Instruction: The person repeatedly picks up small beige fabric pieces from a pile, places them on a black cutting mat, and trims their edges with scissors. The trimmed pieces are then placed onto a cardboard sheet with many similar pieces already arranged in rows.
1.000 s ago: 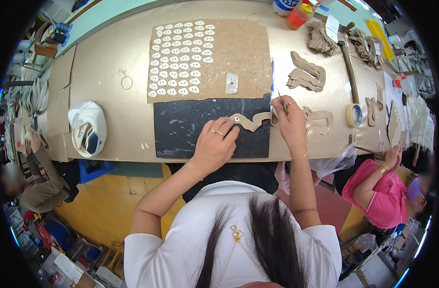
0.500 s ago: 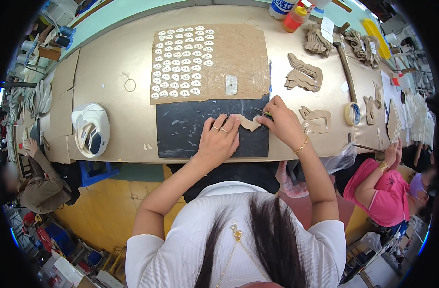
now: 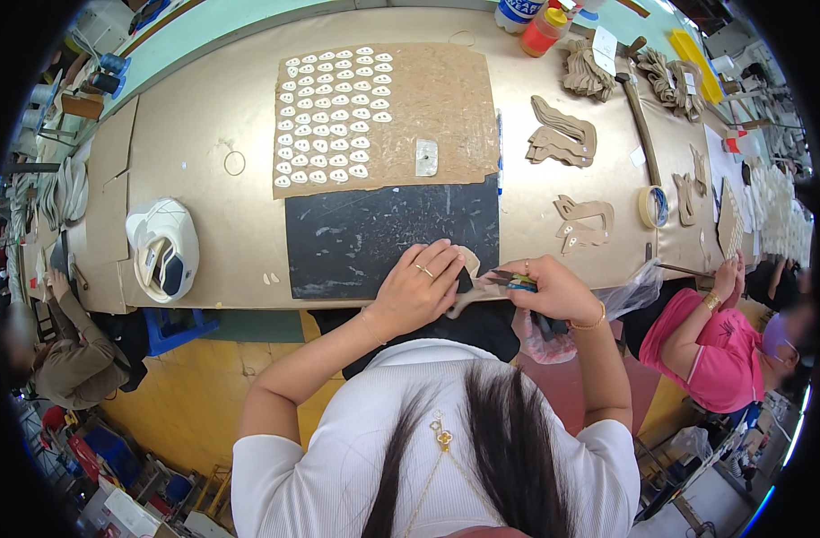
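My left hand (image 3: 421, 285) rests near the front edge of the black mat (image 3: 374, 229), its fingers closed on a curved beige cut piece (image 3: 469, 259). Part of that piece hangs over the table's edge below the fingertips. Just to the right, my right hand (image 3: 558, 289) grips small snips (image 3: 518, 280) with a teal and dark handle, their tips pointing toward the piece. Beyond the mat lies a brown sheet (image 3: 446, 99) bearing rows of small white oval pieces (image 3: 339, 115). More beige cut pieces (image 3: 586, 215) lie right of the mat.
A white shoe (image 3: 163, 247) stands on the left. To the right are stacked beige pieces (image 3: 561, 134), a tape roll (image 3: 652, 207) and a hammer (image 3: 639, 117). Bottles (image 3: 543, 32) stand at the back. A small metal plate (image 3: 426, 157) sits on the sheet. Co-workers sit at both sides.
Both hands have come nearer to me, bringing the beige piece from the mat to the table's front edge. My right hand has turned, and the snips now show more fully.
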